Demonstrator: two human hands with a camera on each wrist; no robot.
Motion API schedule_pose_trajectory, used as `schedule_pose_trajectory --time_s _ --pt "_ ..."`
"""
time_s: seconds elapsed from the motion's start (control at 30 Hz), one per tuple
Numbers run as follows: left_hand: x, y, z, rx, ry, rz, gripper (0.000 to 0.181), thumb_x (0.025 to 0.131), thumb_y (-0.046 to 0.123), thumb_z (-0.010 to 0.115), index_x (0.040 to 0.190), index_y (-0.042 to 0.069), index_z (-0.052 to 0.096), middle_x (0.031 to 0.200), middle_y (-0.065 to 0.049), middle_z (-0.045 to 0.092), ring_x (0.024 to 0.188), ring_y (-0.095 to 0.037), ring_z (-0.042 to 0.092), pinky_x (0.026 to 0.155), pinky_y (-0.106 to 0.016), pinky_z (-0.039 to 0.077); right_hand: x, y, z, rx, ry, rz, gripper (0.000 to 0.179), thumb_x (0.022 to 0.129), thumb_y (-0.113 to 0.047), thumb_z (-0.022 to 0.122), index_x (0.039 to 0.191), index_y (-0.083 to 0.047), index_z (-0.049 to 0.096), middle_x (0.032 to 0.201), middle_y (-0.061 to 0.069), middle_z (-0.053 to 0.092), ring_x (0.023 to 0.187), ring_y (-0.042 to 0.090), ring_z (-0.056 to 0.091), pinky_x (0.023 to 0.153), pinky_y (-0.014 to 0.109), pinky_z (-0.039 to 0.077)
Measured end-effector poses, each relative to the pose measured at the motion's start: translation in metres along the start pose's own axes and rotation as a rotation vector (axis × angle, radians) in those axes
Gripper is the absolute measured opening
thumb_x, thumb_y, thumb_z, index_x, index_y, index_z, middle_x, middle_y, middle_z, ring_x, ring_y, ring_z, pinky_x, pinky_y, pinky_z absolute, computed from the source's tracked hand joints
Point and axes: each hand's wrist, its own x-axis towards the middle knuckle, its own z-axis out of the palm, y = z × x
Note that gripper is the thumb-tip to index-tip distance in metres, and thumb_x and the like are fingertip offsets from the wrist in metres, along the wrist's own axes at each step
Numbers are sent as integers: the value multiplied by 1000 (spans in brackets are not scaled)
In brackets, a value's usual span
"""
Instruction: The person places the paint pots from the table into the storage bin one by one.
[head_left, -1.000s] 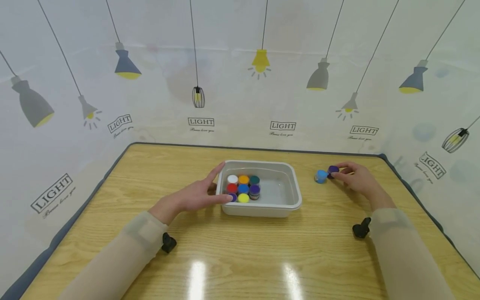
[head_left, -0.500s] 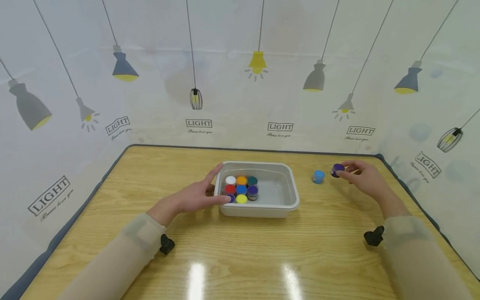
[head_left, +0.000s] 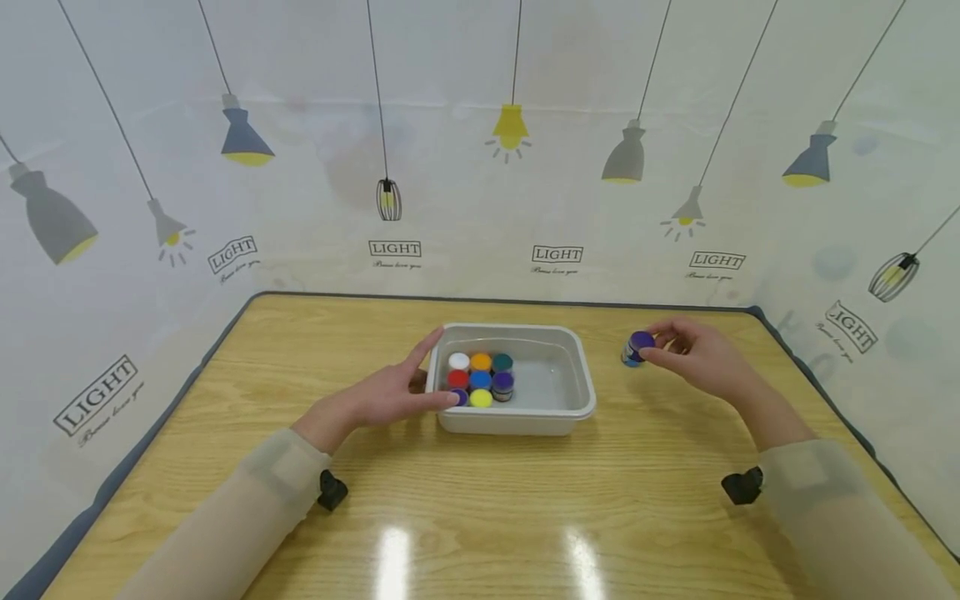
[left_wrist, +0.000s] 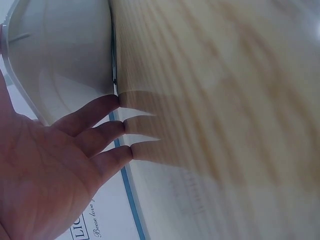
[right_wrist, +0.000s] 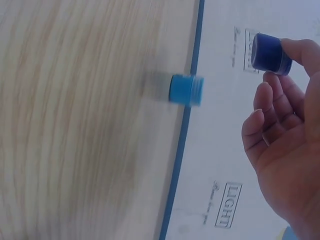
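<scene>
My right hand (head_left: 697, 358) pinches a small purple-lidded paint jar (head_left: 642, 340) between thumb and fingers. In the right wrist view this purple jar is up off the table, and a light blue paint jar (right_wrist: 185, 90) stands apart below it. From the head, the held jar overlaps most of the light blue one. My left hand (head_left: 382, 396) rests at the left end of a pale grey plastic tray (head_left: 517, 423), index finger along the far corner and thumb over the near rim. Its other fingers (left_wrist: 102, 135) stretch down beside the tray's wall, tips at the table.
Inside the tray's left half stand several paint jars, among them a white one (head_left: 459, 362), a red one (head_left: 457, 379) and a yellow one (head_left: 481, 398). The tray's right half shows bare floor. A lamp-printed wall covering (head_left: 450, 167) encloses the wooden table (head_left: 480, 500).
My right hand has lifted the purple jar from beside the light blue jar, shifted it right, then brought it back left over the light blue jar. My left hand stays at the tray.
</scene>
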Motion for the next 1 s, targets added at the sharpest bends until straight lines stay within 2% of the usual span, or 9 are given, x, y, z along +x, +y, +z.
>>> schedule_pose_trajectory --time_s 0.33,0.57,0.8,1.0 --pt "1 -2 0 -6 -3 -2 113 96 77 68 173 50 -10 170 -17 50 156 -41 51 128 -69 35 4 -40 24 36 -55 -99 34 103 -33 80 130 -14 73 106 7 70 86 19 61 70 29 52" --pt "2 -2 0 3 -4 -3 113 96 77 66 174 49 -10 170 -18 49 156 -42 50 128 -69 36 8 -61 40 97 -76 -172 29 100 -23 83 125 -13 75 97 6 69 78 19 58 65 27 49" --pt "1 -1 0 -4 5 -6 112 96 76 68 173 51 -9 170 -18 50 155 -42 51 129 -69 35 12 -82 55 85 -104 -216 30 98 -24 85 123 -14 73 97 2 68 81 21 58 68 26 49" --pt "2 -1 2 1 11 -14 114 94 78 68 173 51 -9 170 -17 50 155 -43 50 129 -70 34 17 -93 72 120 -138 -244 29 97 -24 86 121 -15 73 96 1 68 81 22 56 68 25 46"
